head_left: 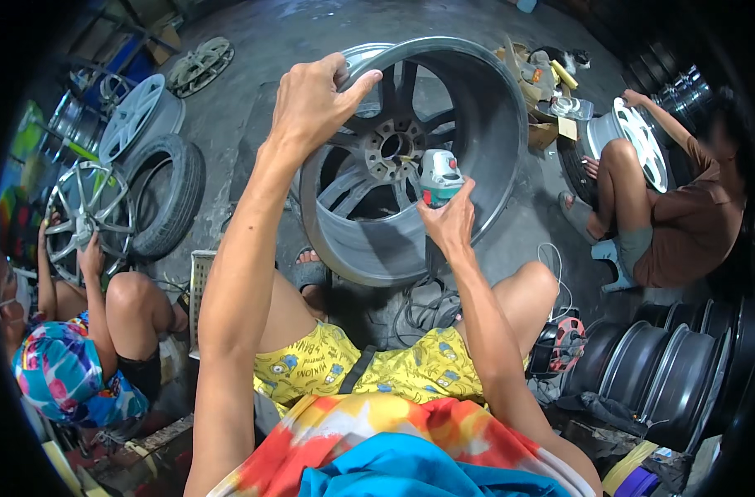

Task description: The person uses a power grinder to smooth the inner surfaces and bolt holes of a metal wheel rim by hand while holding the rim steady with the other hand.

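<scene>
Head camera: seemingly working over the wheel rim point(411, 132) at twelve o'clock, bracing its eleven-o'clock edge with left hand point(311, 103) and, well apart, gripping a power tool point(440, 171) in right hand point(450, 218), probably calling next for steady, controlled contact.

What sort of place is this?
Probably a wheel workshop: the left hand rests on a grey wheel rim, the right hand holds a power tool, and more rims stand at lower right.
</scene>
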Demonstrator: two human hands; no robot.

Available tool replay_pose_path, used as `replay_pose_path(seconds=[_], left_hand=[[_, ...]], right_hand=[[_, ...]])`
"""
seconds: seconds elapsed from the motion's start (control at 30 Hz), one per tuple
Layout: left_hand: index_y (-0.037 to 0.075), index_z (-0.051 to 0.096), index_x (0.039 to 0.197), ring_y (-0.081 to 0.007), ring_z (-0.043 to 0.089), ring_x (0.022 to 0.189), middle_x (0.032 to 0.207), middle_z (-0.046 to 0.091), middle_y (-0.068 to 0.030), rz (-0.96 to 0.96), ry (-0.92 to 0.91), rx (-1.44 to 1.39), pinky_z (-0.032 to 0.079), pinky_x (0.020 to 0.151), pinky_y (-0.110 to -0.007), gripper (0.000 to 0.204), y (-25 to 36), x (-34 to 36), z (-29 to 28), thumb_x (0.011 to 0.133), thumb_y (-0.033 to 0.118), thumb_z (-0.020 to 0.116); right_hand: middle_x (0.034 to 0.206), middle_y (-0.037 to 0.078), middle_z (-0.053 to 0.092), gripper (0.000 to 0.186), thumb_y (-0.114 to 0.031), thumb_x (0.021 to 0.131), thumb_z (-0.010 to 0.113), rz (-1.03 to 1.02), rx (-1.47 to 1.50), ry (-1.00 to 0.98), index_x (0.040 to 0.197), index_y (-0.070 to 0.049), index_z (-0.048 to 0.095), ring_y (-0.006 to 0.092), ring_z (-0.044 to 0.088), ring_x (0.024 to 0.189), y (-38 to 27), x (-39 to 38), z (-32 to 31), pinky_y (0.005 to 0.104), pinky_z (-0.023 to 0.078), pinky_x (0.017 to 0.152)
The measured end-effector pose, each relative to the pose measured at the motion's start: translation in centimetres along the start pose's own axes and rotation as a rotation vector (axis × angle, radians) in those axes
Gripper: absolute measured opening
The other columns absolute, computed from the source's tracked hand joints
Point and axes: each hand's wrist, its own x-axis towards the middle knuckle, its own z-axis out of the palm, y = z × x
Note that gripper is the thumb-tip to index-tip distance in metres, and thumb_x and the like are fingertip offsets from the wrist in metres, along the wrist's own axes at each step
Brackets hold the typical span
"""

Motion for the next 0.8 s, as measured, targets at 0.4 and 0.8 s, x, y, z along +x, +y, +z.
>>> replay_pose_path(seconds=[0.4,0.8], left_hand=[[0.001,0.062,0.071,-0.0220,0.048,0.049,0.052,0.052,-0.0087,0.035,0.022,-0.016,0.042,0.052,-0.038,0.056,-0.2,0.0,0.2,0.089,0.052,0.078],[0.001,0.062,0.072,-0.0237,0.053,0.051,0.054,0.054,-0.0100,0.017,0.013,0.013,0.044,0.053,-0.038,0.056,0.1,-0.1,0.0,0.089,0.051,0.077]], right_hand=[[0.107,0.029,0.070,0.083,-0.029,0.071,0.086,0.041,-0.027,-0.039,0.129,0.004,0.037,0.0430,0.072,0.098,0.0,0.1,-0.1,0.0481,0.056,0.087],[0.110,0.030,0.069,0.085,-0.031,0.070,0.086,0.125,0.018,-0.040,0.131,0.003,0.036,0.0441,0.071,0.100,-0.1,0.4,-0.3,0.0481,0.055,0.090]])
